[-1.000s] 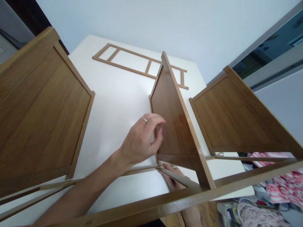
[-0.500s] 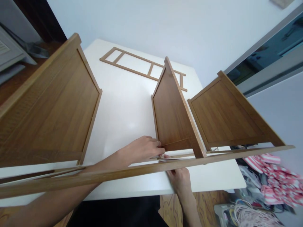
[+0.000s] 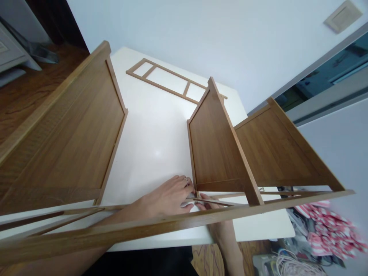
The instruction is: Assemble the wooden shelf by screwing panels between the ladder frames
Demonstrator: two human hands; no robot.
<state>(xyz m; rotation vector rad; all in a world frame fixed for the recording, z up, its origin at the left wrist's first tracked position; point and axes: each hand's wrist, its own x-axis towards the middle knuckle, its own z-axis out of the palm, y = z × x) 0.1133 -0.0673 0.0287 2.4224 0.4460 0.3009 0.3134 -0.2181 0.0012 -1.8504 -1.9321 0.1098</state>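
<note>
A brown wooden shelf frame stands on the white table (image 3: pixel 155 126), with a left panel (image 3: pixel 71 145), a middle panel (image 3: pixel 215 153) and a right panel (image 3: pixel 276 149) upright. Its long front rail (image 3: pixel 143 228) crosses close to the camera. My left hand (image 3: pixel 166 197) rests on the table at the middle panel's lower corner, fingers and thumb pinched on a thin rail there. My right hand (image 3: pixel 218 228) reaches up from under the front rail, partly hidden by it. Its fingertips grip a thin wooden slat (image 3: pixel 227 202) beside the same corner.
A flat ladder-like wooden frame (image 3: pixel 169 78) lies at the table's far side near the wall. Pink striped cloth (image 3: pixel 330 226) and coiled cords (image 3: pixel 287 264) lie on the floor at the right. A wooden floor (image 3: pixel 34 84) and a grey unit (image 3: pixel 14 50) are at the left.
My left hand dropped from the middle panel's face to its lower corner and closed on the thin rail. My right hand stayed at the slat. The view shifted right.
</note>
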